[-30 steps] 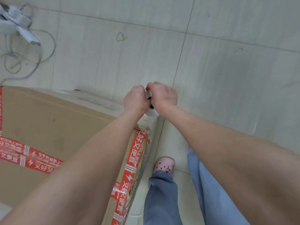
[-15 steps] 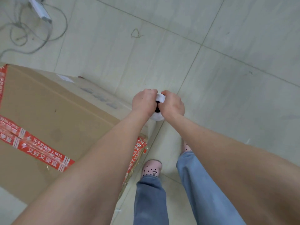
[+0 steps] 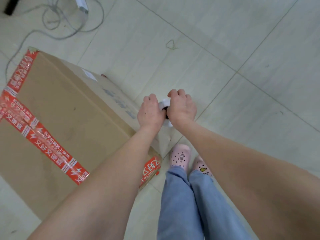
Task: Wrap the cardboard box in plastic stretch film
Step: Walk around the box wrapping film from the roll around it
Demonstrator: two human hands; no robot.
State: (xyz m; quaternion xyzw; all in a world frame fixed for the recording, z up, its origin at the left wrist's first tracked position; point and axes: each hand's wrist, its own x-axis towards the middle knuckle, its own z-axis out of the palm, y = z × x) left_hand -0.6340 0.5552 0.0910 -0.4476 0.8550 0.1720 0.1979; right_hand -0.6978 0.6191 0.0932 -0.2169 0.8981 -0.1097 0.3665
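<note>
A large brown cardboard box [image 3: 65,118], sealed with red printed tape, stands on the tiled floor at the left. My left hand [image 3: 149,112] and my right hand [image 3: 181,108] grip a white stretch film roll [image 3: 164,104] between them, held upright beside the box's right side. Only the roll's top and a bit of its lower end show between my fists. Clear film appears to run from the roll down along the box's near right corner, though it is hard to make out.
Grey cables [image 3: 57,23] and a white device [image 3: 81,5] lie on the floor beyond the box. My feet in pink clogs [image 3: 181,156] stand right next to the box's near corner. Pale floor tiles [image 3: 242,58] spread to the right.
The view has swung so the box sits further left and more of its far edge shows. My hands with the roll have moved along the box's right side, and both my feet are now in view.
</note>
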